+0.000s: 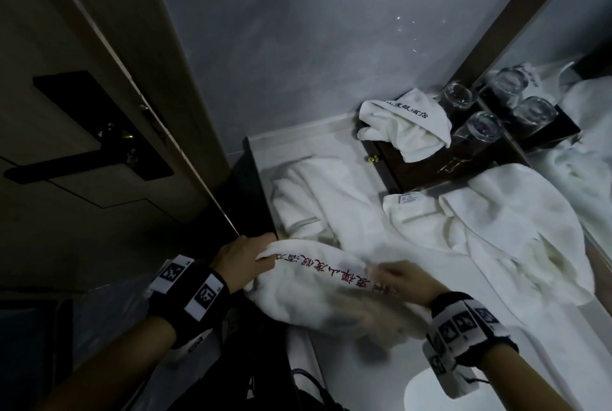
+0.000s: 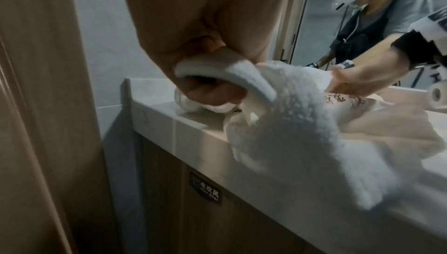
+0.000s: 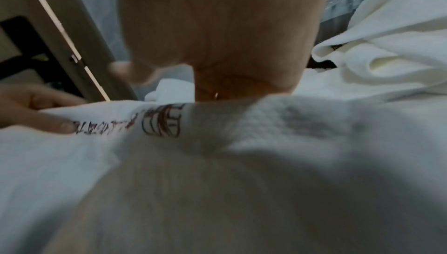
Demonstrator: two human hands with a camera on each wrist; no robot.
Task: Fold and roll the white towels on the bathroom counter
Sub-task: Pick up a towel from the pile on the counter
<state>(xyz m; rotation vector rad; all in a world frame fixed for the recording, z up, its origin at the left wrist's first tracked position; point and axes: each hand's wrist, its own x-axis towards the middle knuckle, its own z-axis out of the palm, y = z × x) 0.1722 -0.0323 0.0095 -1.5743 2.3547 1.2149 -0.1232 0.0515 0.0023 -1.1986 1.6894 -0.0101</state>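
The left hand (image 1: 246, 256) had its grip clamped on one end of a white towel (image 1: 318, 291) bearing red lettering, held at the table's (image 1: 334, 137) near left corner. The right hand (image 1: 402, 281) was at the other end, blurred; its grip could not be determined. Further white towels (image 1: 496, 221) lay crumpled on the table behind.

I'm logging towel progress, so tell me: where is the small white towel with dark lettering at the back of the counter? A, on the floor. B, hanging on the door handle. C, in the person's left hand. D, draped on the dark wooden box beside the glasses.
D: the small lettered towel lies draped over the dark wooden box, right beside the upturned glasses.
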